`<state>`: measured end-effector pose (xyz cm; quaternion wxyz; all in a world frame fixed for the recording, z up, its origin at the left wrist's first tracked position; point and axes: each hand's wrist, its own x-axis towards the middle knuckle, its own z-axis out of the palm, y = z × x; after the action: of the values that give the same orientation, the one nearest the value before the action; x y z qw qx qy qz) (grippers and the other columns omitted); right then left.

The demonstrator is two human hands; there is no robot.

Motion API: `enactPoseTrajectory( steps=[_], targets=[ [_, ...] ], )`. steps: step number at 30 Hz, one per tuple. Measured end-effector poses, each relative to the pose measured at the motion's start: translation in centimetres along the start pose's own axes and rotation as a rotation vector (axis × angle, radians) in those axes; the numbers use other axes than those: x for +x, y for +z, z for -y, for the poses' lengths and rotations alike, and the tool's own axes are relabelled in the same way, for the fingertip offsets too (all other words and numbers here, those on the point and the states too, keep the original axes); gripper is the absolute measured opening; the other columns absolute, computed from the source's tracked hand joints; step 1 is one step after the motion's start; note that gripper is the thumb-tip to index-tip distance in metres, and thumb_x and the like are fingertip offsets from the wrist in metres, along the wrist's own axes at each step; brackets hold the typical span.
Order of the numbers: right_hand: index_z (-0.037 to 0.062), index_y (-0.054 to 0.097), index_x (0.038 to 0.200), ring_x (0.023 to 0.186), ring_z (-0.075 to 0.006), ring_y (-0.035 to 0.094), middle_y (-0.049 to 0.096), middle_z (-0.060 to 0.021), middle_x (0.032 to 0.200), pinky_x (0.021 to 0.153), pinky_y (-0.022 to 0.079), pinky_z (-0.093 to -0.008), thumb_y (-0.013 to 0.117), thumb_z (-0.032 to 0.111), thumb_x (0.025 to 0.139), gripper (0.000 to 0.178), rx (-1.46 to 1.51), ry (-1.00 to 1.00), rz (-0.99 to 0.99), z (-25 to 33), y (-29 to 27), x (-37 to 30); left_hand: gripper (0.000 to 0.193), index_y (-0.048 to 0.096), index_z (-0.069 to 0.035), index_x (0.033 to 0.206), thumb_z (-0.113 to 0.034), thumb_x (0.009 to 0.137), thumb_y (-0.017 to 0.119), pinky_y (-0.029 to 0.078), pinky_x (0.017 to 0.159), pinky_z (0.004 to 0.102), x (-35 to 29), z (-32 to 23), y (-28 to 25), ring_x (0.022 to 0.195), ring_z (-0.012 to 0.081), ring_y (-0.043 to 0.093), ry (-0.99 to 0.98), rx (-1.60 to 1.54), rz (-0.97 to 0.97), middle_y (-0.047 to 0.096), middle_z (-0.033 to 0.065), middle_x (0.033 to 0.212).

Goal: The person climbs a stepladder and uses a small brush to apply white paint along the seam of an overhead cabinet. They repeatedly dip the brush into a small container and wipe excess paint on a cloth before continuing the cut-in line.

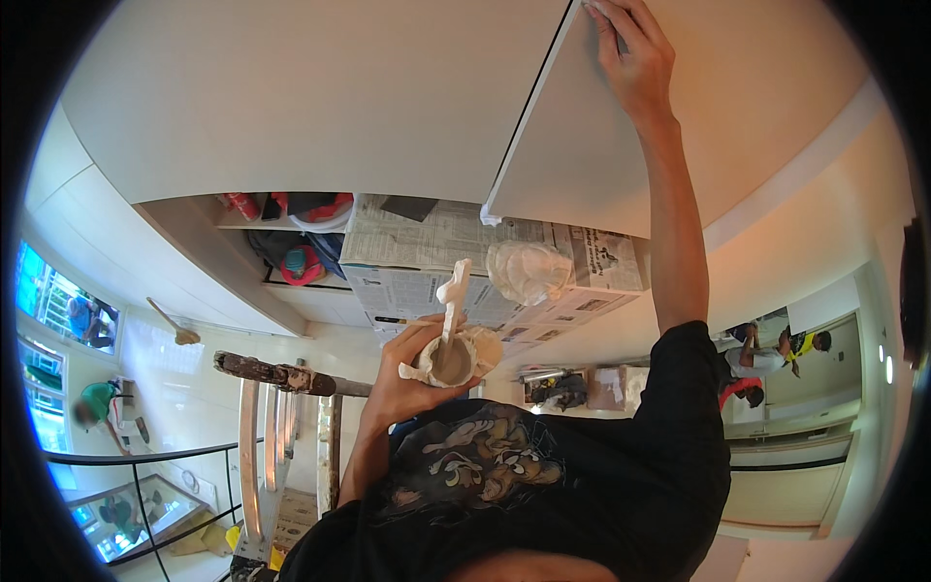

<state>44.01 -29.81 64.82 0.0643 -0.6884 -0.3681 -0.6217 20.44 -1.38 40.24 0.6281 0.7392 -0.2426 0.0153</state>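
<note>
My left hand [407, 373] is wrapped round a small cup [473, 373] with a ragged, paste-smeared rim. Greyish paste lies inside it, and a white-coated stirring stick [453, 296] stands up out of it. My right arm reaches high to a pale board [582, 145]. At the board's upper left edge the fingers of my right hand [637, 58] are bent and drawn together; whatever they may pinch is too small to make out. A white lump [491, 215] sticks to the board's lower corner. Below it, a crumpled whitish bundle [529, 272] rests on a newspaper-covered surface [417, 233].
Open shelves [257, 218] hold bags and red items. Beside me on the left stands a ladder [250, 456] with a paint-crusted bar [276, 373], near a black railing [145, 458]. A person in green [97, 403] is at far left; other people [766, 359] are at right.
</note>
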Motion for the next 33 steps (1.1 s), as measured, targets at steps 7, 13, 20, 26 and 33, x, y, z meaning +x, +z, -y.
enactPoseTrajectory(
  steps=[7, 13, 20, 26, 33],
  targets=[
    [-0.0052, 0.072, 0.099, 0.093, -0.0302, 0.066, 0.067, -0.0153, 0.101, 0.081, 0.055, -0.0376, 0.072, -0.007, 0.084, 0.015, -0.108, -0.128, 0.022, -0.2, 0.0, -0.8, 0.072, 0.068, -0.002, 0.127, -0.019, 0.062, 0.096, 0.047, 0.102, 0.039, 0.0, 0.1, 0.1, 0.119, 0.0267, 0.063, -0.028, -0.021, 0.0, 0.069, 0.0132, 0.127],
    [-0.0044, 0.072, 0.097, 0.085, -0.0278, 0.066, 0.067, -0.0151, 0.097, 0.076, 0.055, -0.0353, 0.072, -0.007, 0.084, 0.013, -0.054, -0.067, -0.012, 0.8, 0.1, -1.6, 0.072, 0.068, -0.002, 0.126, -0.017, 0.061, 0.096, 0.047, 0.103, 0.0384, 0.0, 0.1, 0.3, 0.118, 0.0259, 0.064, -0.022, -0.037, 0.008, 0.069, 0.0128, 0.128],
    [-0.003, 0.07, 0.1, 0.072, -0.0165, 0.062, 0.066, -0.0106, 0.094, 0.062, 0.05, -0.0277, 0.071, -0.009, 0.085, 0.016, 0.062, 0.113, 0.007, 0.8, -0.7, 0.0, 0.071, 0.068, -0.002, 0.126, -0.015, 0.062, 0.095, 0.048, 0.103, 0.0386, 0.0, -0.1, 0.1, 0.117, 0.0261, 0.064, -0.011, -0.029, 0.012, 0.069, 0.0131, 0.128],
    [-0.0045, 0.07, 0.101, 0.072, -0.0195, 0.061, 0.066, -0.0115, 0.094, 0.062, 0.05, -0.0285, 0.068, -0.012, 0.086, 0.018, 0.065, 0.011, -0.009, 0.3, -0.3, 0.2, 0.071, 0.068, -0.001, 0.126, -0.015, 0.062, 0.096, 0.048, 0.103, 0.0385, 0.0, 0.3, 0.2, 0.118, 0.0257, 0.064, -0.024, -0.038, 0.013, 0.068, 0.0126, 0.129],
    [-0.0063, 0.07, 0.102, 0.08, -0.0262, 0.065, 0.067, -0.0151, 0.1, 0.069, 0.054, -0.0319, 0.07, -0.011, 0.082, 0.021, -0.11, -0.212, 0.031, 0.3, -0.3, -0.9, 0.071, 0.068, -0.001, 0.126, -0.017, 0.062, 0.096, 0.048, 0.102, 0.0386, -0.1, 0.8, 0.4, 0.117, 0.0256, 0.064, -0.01, -0.022, 0.011, 0.069, 0.0133, 0.127]
  ],
)
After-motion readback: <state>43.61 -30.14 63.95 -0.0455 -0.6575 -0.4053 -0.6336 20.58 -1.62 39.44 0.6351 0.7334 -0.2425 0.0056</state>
